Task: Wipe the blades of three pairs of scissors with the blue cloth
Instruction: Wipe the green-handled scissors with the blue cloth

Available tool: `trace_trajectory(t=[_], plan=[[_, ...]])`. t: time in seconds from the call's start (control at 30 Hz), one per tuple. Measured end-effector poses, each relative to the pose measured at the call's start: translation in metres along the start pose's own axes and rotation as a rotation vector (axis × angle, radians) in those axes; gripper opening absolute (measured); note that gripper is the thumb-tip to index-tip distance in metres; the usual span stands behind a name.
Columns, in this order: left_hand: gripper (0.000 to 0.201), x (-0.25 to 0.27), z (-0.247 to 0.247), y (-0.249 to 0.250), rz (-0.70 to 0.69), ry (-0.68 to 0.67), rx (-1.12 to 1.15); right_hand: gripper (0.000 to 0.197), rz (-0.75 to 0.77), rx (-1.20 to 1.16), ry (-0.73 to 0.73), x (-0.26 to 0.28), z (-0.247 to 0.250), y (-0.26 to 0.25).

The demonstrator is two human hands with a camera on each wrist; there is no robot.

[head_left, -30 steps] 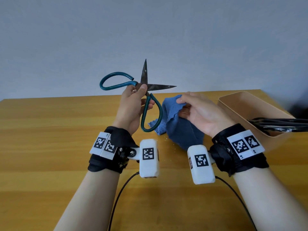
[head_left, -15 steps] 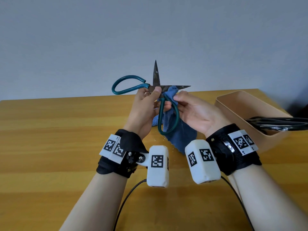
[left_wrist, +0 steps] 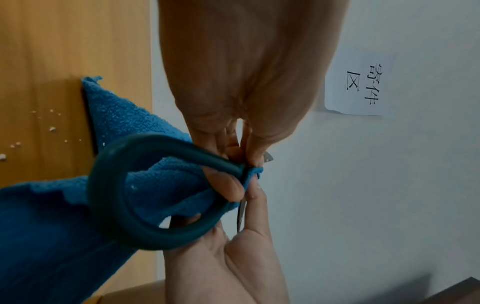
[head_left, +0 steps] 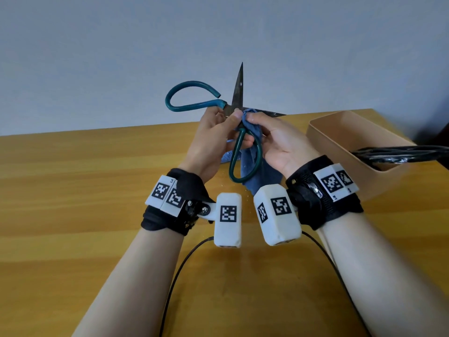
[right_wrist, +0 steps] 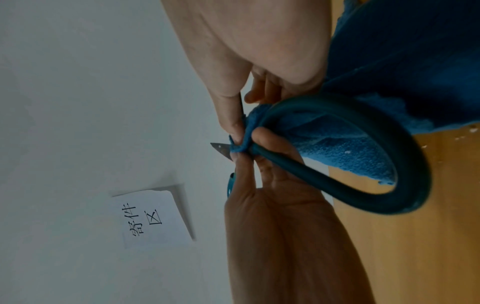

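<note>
My left hand (head_left: 218,132) holds the teal-handled scissors (head_left: 192,96) up above the table, gripping them at the pivot with the blades spread wide. One blade (head_left: 238,88) points straight up, the other (head_left: 272,113) points right. My right hand (head_left: 269,137) pinches the blue cloth (head_left: 252,164) around the base of the right-pointing blade, beside the pivot. The rest of the cloth hangs down behind the lower handle loop (left_wrist: 145,197) to the table. In the right wrist view, thumb and forefinger squeeze the cloth (right_wrist: 244,142) on the blade.
A tan open box (head_left: 340,132) stands at the table's right end, with black scissor handles (head_left: 398,153) sticking out over its near rim. Small crumbs (left_wrist: 39,127) lie on the wooden table (head_left: 85,190). A paper label (left_wrist: 361,86) hangs on the wall.
My left hand carried the scissors right and closer. My right hand lifted the cloth from the table and closed it on the base of the right-pointing blade.
</note>
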State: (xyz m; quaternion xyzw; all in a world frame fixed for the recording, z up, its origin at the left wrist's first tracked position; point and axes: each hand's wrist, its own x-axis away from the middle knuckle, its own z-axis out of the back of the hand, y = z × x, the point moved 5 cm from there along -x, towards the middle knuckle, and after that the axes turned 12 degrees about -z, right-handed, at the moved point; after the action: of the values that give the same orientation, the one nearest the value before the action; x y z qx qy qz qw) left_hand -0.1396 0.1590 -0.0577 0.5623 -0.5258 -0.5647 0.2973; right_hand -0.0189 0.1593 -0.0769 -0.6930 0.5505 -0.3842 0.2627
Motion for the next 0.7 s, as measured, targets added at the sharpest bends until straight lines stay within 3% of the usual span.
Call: trace_trajectory(t=[0.23, 0.33, 0.43, 0.57, 0.7], plan=[[0.013, -0.001, -0.001, 0.001, -0.039, 0.019, -0.019, 0.003, 0.074, -0.104, 0.109, 0.006, 0.004, -0.004], [0.01, 0.0, -0.001, -0.002, -0.046, 0.029, -0.014, 0.02, 0.044, -0.099, 0.077, 0.003, 0.005, 0.0], [0.017, 0.001, -0.006, -0.004, -0.051, 0.028, 0.003, 0.011, -0.019, -0.006, 0.012, 0.001, 0.001, 0.004], [0.009, 0.0, -0.011, -0.009, 0.021, 0.046, -0.018, 0.028, -0.038, 0.006, 0.044, -0.003, 0.006, 0.007], [0.015, 0.0, -0.012, -0.01, 0.058, -0.01, -0.029, 0.015, -0.033, 0.03, 0.026, -0.005, 0.005, 0.008]])
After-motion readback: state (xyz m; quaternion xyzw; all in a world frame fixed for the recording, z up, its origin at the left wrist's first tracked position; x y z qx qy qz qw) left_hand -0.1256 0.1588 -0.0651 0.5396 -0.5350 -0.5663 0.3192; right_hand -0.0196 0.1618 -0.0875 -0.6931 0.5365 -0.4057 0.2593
